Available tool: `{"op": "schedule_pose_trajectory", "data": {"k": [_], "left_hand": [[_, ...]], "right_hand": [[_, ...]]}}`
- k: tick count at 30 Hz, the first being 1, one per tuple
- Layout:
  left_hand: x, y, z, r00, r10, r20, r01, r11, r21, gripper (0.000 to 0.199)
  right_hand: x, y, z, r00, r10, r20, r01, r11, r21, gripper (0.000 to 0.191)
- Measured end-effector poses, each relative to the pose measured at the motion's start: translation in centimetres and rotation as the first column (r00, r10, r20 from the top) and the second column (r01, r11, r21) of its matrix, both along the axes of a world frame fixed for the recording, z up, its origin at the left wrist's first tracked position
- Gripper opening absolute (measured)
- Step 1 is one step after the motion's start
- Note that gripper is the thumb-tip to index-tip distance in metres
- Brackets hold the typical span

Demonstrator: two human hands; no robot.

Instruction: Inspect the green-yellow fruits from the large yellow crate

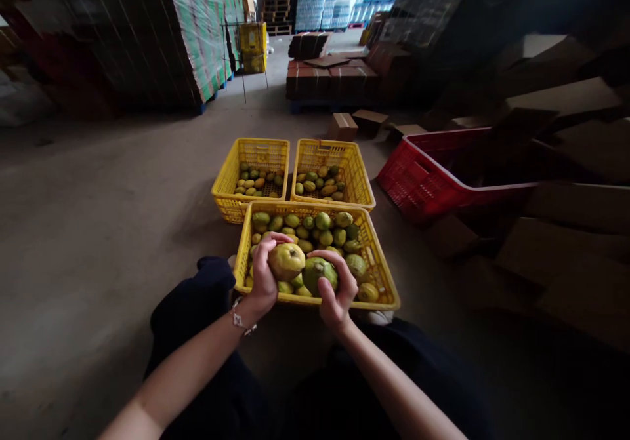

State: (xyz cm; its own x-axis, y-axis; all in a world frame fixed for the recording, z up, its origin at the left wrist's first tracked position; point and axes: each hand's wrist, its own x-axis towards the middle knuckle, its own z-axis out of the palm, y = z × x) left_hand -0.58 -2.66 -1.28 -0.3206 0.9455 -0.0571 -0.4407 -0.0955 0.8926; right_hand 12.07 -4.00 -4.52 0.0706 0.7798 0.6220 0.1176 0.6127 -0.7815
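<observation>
Gripping a plump yellow fruit with a blemished skin in the bare left hand, with fingers wrapped over the top and outer side. Gripping a rounded dark-green fruit with a stubby stem end in the bare right hand, with thumb across the near face and fingers curled behind. Held side by side over the near rectangular yellow plastic crate, with blunt ends turned up towards the head camera; impossible to tell whether touching each other. Wearing a thin metallic bracelet on the left wrist (close to the crate's rim, so worth watching for a snag).

Lying loose below in the same crate: many green and yellowish fruits. Set just beyond, side by side: a left rear yellow slatted crate and a right rear yellow slatted crate, both holding smaller-looking fruits. Standing off to the right: a large red plastic crate with a pale rim.

Judging by the pose, probably at a hold-and-look step, with one fruit per hand. For any move from here, calling for secure grips, clearance over the rim and a gentle, low release to avoid bruising.
</observation>
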Motion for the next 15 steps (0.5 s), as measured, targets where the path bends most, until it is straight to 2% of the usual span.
{"op": "schedule_pose_trajectory", "data": {"k": [5, 8, 11, 13, 15], "left_hand": [[-0.1, 0.0, -0.3, 1.000, 0.016, -0.026, -0.016, 1.000, -0.014, 0.023], [-0.1, 0.1, 0.1, 1.000, 0.026, -0.008, -0.027, 0.998, -0.053, 0.023], [0.1, 0.3, 1.0, 0.991, 0.024, 0.135, 0.005, 0.978, -0.209, 0.023], [0.2, 0.4, 1.5, 0.963, 0.002, 0.270, 0.092, 0.938, -0.335, 0.023], [0.3, 0.6, 1.6, 0.935, -0.041, 0.352, 0.187, 0.900, -0.393, 0.023]], "right_hand": [[-0.2, -0.1, -0.4, 0.998, 0.008, -0.069, -0.015, 0.995, -0.103, 0.027], [-0.5, 0.0, -0.2, 0.990, -0.004, -0.141, -0.024, 0.980, -0.198, 0.028], [-0.5, 0.4, 0.5, 0.972, -0.065, -0.226, -0.020, 0.935, -0.354, 0.028], [-0.2, 0.7, 0.8, 0.952, -0.109, -0.285, -0.035, 0.889, -0.457, 0.026], [0.2, 1.2, 0.8, 0.935, -0.091, -0.343, -0.103, 0.855, -0.508, 0.022]]}}
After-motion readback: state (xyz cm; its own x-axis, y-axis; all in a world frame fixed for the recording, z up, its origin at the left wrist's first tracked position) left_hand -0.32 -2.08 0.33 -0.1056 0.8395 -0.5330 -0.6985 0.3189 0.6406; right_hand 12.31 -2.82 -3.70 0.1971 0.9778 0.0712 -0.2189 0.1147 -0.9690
